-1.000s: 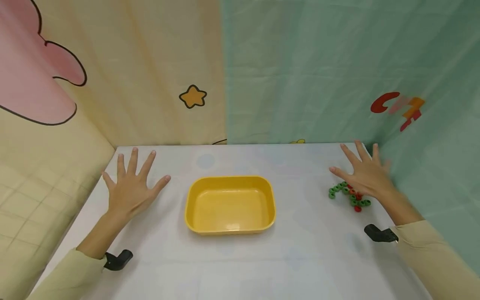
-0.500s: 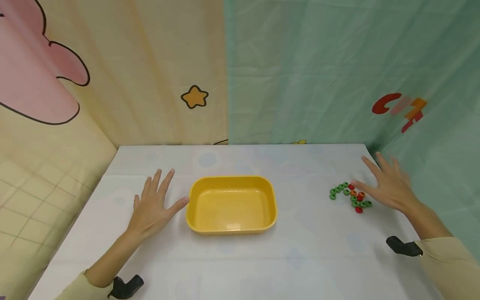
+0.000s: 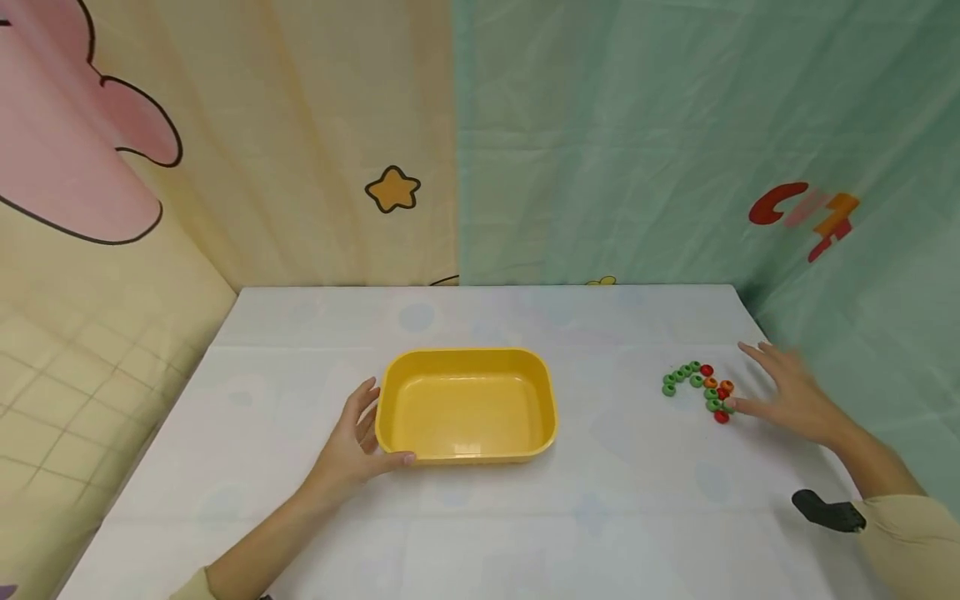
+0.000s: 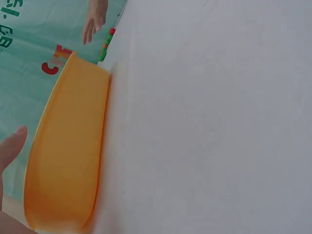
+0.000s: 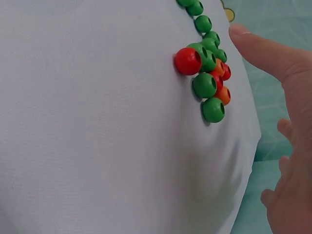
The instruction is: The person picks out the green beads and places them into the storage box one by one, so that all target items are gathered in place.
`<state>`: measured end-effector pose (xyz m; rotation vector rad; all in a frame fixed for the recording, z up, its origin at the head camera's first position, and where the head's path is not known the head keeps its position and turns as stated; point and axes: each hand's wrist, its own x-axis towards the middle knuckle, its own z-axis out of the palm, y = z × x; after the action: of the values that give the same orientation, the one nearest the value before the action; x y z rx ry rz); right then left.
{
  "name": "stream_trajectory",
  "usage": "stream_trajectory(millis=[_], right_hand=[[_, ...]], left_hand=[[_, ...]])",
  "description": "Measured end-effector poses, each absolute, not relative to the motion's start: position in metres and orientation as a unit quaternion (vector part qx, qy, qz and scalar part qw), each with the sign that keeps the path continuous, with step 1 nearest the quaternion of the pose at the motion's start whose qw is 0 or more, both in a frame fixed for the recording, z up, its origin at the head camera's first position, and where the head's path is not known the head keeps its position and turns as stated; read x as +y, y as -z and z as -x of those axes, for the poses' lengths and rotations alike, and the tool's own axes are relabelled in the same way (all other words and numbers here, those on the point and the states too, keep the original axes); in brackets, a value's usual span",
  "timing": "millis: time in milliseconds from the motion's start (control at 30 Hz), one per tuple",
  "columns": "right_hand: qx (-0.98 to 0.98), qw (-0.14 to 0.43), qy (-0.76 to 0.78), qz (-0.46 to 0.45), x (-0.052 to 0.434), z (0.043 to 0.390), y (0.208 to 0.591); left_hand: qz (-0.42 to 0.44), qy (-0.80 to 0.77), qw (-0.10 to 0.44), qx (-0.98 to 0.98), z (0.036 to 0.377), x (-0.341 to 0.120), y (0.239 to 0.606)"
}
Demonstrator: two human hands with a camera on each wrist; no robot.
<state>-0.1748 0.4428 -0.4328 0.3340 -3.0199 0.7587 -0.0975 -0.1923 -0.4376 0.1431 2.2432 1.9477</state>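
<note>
A yellow plastic tub [image 3: 465,404] stands empty in the middle of the white table. My left hand [image 3: 358,437] lies against its near left corner, with the thumb on the front wall and the fingers beside the left wall. In the left wrist view the tub's [image 4: 68,156] side fills the left and one fingertip [image 4: 12,144] shows by its rim. A cluster of green, red and orange beads [image 3: 701,387] lies at the right. My right hand [image 3: 783,393] hovers just right of them, fingers spread. The right wrist view shows the beads [image 5: 207,73] with a straight finger [image 5: 263,48] close beside them.
The white tablecloth [image 3: 600,500] covers the table. Cloth walls stand along the back, a tiled one [image 3: 75,375] at the left and a green one [image 3: 862,317] close to the right edge beside the beads. A black wrist mount [image 3: 825,510] sits on my right forearm.
My left hand has moved right from the open table to the tub's near left corner. My right hand has drawn back toward me from over the beads to their right side.
</note>
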Motion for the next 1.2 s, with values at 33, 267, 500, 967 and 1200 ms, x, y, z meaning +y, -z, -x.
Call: stream_trajectory(millis=[33,267,500,967,1200], right_hand=[[-0.962,-0.013,-0.254,-0.101,0.444,0.174,0.435],[-0.940,-0.122,-0.316,-0.047,0.461,0.167,0.446],[-0.938,-0.098,-0.326,-0.062,0.468,0.165,0.453],[-0.938,-0.014,-0.345,-0.042,0.461,0.160,0.464],[-0.940,-0.029,-0.338,-0.025,0.459,0.166,0.454]], left_hand=[[-0.046,-0.679,0.088,0.728,0.096,-0.191,0.441],[-0.013,-0.741,0.102,0.663,0.092,-0.185,0.446],[-0.002,-0.744,0.107,0.660,0.092,-0.184,0.445],[0.004,-0.740,0.107,0.664,0.089,-0.186,0.445],[0.010,-0.732,0.108,0.673,0.089,-0.187,0.443]])
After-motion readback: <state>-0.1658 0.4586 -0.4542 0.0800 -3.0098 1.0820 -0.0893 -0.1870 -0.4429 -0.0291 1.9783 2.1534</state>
